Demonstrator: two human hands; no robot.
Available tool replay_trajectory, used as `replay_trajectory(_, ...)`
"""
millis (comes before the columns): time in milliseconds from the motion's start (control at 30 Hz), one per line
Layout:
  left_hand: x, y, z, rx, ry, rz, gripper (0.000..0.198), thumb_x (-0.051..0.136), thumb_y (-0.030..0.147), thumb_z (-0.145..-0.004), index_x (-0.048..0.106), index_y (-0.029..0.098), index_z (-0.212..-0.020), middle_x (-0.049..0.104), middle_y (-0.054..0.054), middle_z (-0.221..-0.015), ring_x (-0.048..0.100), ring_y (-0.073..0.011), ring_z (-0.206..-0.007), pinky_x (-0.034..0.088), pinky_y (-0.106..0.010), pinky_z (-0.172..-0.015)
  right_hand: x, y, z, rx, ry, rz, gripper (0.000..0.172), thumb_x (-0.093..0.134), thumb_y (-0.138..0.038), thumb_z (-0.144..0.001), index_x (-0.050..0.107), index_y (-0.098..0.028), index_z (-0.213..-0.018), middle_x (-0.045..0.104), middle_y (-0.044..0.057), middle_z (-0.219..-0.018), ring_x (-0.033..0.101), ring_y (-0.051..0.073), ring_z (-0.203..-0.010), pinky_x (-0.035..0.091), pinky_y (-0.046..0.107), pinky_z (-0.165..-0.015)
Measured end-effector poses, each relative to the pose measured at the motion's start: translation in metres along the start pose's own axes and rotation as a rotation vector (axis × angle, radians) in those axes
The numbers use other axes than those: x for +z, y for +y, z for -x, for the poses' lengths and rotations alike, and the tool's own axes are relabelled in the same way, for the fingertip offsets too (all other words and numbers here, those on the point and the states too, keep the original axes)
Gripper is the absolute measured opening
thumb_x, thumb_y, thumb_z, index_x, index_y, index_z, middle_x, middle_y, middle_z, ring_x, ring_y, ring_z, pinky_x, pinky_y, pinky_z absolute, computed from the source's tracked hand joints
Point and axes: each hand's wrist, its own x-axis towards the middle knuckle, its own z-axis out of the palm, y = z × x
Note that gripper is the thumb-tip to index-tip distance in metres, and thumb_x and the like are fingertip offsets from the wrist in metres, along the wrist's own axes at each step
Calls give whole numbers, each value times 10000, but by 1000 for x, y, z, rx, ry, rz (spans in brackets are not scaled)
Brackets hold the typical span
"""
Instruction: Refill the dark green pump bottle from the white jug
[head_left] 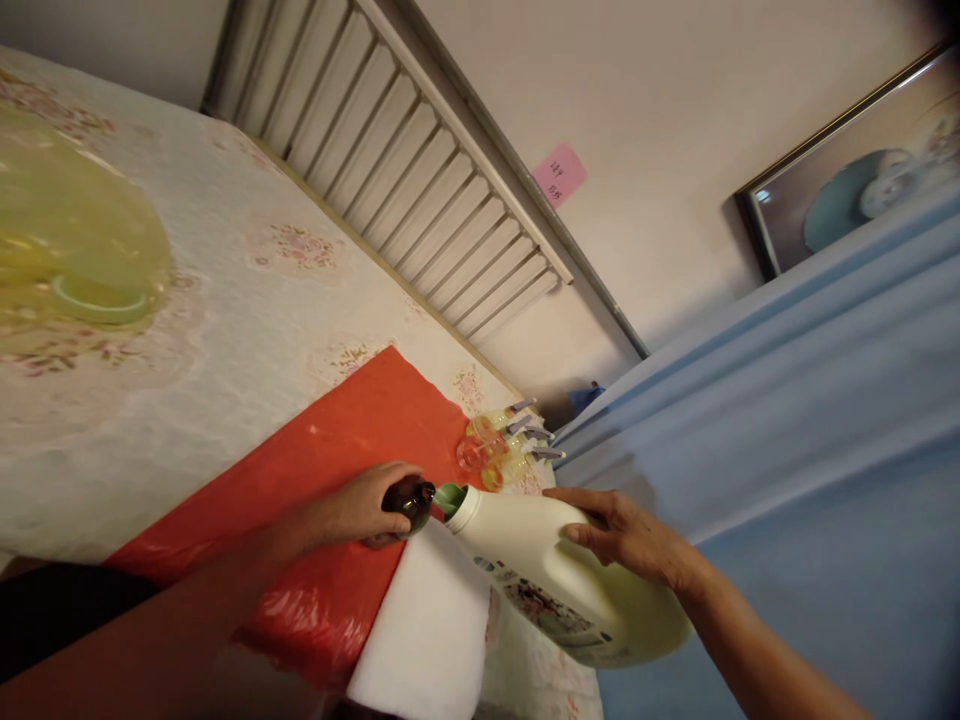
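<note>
My left hand (pixel 375 508) wraps its fingers round a small dark brown bottle (pixel 411 503), its open neck pointing right. My right hand (pixel 622 535) grips a large pale detergent jug (pixel 536 535) from above, its handle hidden under the hand. The jug lies tilted, and its green spout (pixel 450 498) meets or nearly meets the brown bottle's mouth. Whether liquid is flowing I cannot make out. Below both lies a white foam-like block (pixel 431 620), beside a red plastic sheet (pixel 322 440).
Several clear bottles with grey spray tops (pixel 502 445) stand past the sheet's far corner. A yellowish clear bag or container (pixel 75 220) sits on the flowered tablecloth (pixel 232 330) at left. A white rail (pixel 390 150) runs behind the table; a blue curtain (pixel 825 420) hangs at right.
</note>
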Motion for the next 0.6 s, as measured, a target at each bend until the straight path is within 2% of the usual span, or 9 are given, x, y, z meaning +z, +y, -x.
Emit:
replay_trajectory(233, 0, 0, 0, -31, 44, -39, 555, 596, 154, -598, 510, 214, -1142, 535, 49, -694, 429, -84, -431, 290, -214, -399, 0, 2, -1, 0, 4, 17, 537, 597, -509, -875, 590, -227, -1331, 687, 51, -971, 547, 143, -691, 448, 219, -550)
replay_trajectory(600, 2, 4, 2, -24, 20, 8, 529, 564, 143, -595, 499, 211, -1116, 535, 57, -691, 397, -78, -397, 288, -224, -383, -1, 3, -1, -6, 1, 38, 544, 590, -525, -873, 588, -238, -1336, 693, 50, -1021, 561, 150, -703, 463, 224, -557)
